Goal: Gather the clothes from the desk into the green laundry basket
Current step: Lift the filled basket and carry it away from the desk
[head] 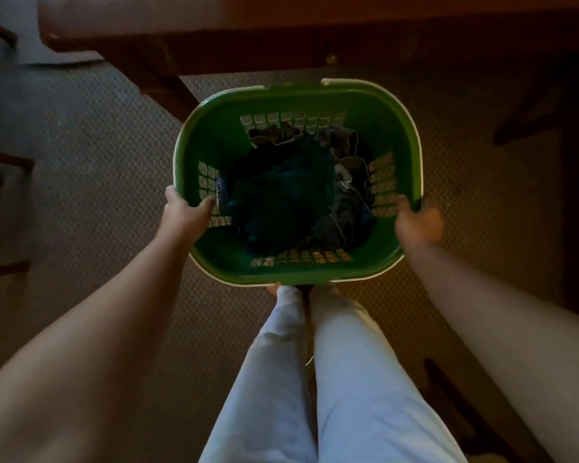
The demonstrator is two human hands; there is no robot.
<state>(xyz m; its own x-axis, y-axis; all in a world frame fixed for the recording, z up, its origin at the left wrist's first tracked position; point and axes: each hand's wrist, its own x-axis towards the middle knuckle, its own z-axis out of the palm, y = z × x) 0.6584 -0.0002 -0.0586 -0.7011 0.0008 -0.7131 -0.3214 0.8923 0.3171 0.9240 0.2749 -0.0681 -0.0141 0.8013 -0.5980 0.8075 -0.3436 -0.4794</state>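
Observation:
The green laundry basket (214,128) with a pale rim sits low in front of my legs, above the carpet. Dark clothes (281,195) lie heaped inside it: a deep blue-green piece in the middle and a grey piece (345,218) on the right. My left hand (184,215) grips the basket's left rim, thumb inside the wall. My right hand (418,222) grips the right rim. The wooden desk (281,31) runs across the top of the view; the part of its top that shows is dim and bare.
Patterned carpet (97,162) covers the floor. The desk's left leg (161,85) slants down near the basket's far left corner. A dark chair frame (549,121) stands at the right, another piece of dark furniture (4,182) at the left edge.

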